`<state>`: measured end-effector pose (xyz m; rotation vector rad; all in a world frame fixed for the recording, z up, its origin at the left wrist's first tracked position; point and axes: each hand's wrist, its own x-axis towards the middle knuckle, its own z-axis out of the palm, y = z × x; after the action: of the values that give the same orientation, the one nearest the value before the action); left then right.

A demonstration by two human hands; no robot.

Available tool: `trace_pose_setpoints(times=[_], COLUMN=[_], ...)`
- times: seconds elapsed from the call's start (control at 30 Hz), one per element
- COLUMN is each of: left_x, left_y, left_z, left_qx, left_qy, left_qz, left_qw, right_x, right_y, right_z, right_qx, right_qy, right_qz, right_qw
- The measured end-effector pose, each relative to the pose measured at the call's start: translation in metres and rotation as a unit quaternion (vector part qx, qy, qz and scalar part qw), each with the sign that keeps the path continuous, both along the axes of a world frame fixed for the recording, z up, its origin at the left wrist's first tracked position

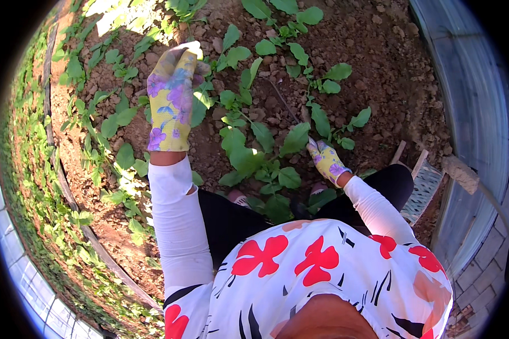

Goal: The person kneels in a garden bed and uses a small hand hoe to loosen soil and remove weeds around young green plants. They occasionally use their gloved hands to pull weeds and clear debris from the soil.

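Note:
My left hand (174, 93), in a yellow glove printed with purple flowers, reaches forward over the soil beside leafy seedlings (235, 55). Its fingers are curled, and the picture does not settle whether anything is in them. Lower and to the right, my right hand (328, 163) wears a matching glove. It is close to the ground beside a broad green leaf (296, 139), its fingertips partly hidden. A thin dark stick (283, 99) slants across the soil ahead of it; whether the hand holds it is unclear. Between my knees grows a larger leafy plant (258, 165).
A low stool with a woven seat (424, 182) stands at my right. Beyond it are a clod-like brown block (462, 173) and plastic sheeting (458, 84) along the bed's edge. On the left, a dark hose or strip (63, 182) curves past dense seedlings (29, 169). My shoe (239, 198) rests among leaves.

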<state>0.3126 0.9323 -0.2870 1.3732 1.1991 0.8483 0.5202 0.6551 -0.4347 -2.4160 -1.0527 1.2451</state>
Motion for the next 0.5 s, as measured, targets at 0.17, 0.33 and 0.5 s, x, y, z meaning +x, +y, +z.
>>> trace_pose_setpoints(times=[0.17,0.33,0.5], left_x=[-0.007,-0.013,-0.031], left_y=[-0.001,-0.001,0.002], left_z=[0.001,-0.005,0.001], left_qx=[-0.002,0.002,0.021], left_qy=[-0.037,-0.054,-0.076], left_qz=[0.014,0.006,0.085], left_qw=[0.999,0.999,0.993], right_x=[0.001,0.007,-0.011], right_y=[0.131,0.236,0.256], right_z=[-0.03,-0.012,-0.005], right_qx=[0.064,0.08,0.105], right_qy=[-0.005,0.018,-0.04], right_qz=[-0.003,-0.029,0.01], right_qw=[0.998,0.996,0.994])
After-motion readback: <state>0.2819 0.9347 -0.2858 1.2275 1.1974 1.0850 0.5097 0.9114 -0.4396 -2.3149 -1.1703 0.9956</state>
